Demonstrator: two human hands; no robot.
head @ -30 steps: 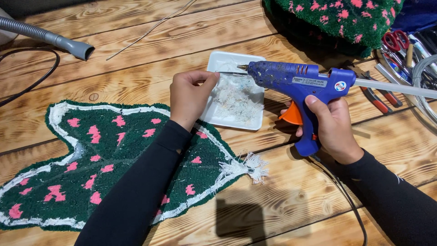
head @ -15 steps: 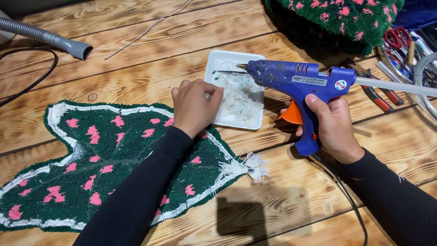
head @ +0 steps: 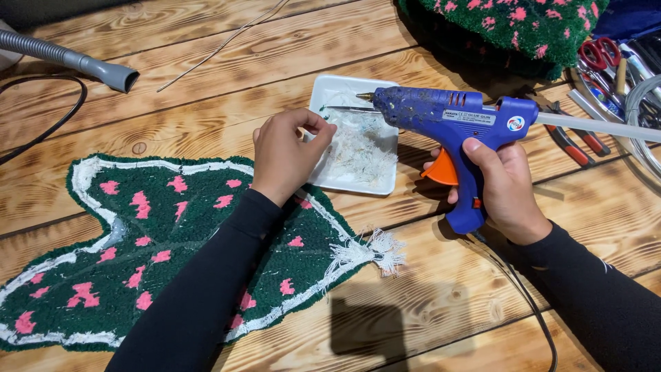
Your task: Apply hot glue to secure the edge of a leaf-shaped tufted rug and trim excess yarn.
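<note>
Right hand [head: 506, 189] grips blue glue gun [head: 454, 127], nozzle over white tray [head: 323, 93]. Left hand [head: 286, 151] pinches tray's 9 o'clock edge. Leaf rug [head: 165, 241] at 7 o'clock: border glued, frayed tip untrimmed.

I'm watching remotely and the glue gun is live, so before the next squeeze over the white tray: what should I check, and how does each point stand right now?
1. Grip on the blue glue gun: right hand wraps the handle, finger beside the orange trigger. Ok.
2. Nozzle over the white tray, not over bare wood. Ok.
3. Left hand clear of the hot tip: fingertips pinch at the tray edge, close to the nozzle. Not ok.
4. Glue stick loaded: it juts from the gun's back. Ok.
5. Cord free: trails toward the person, no snag visible. Ok.
6. Glue flowing: cannot tell.
</note>
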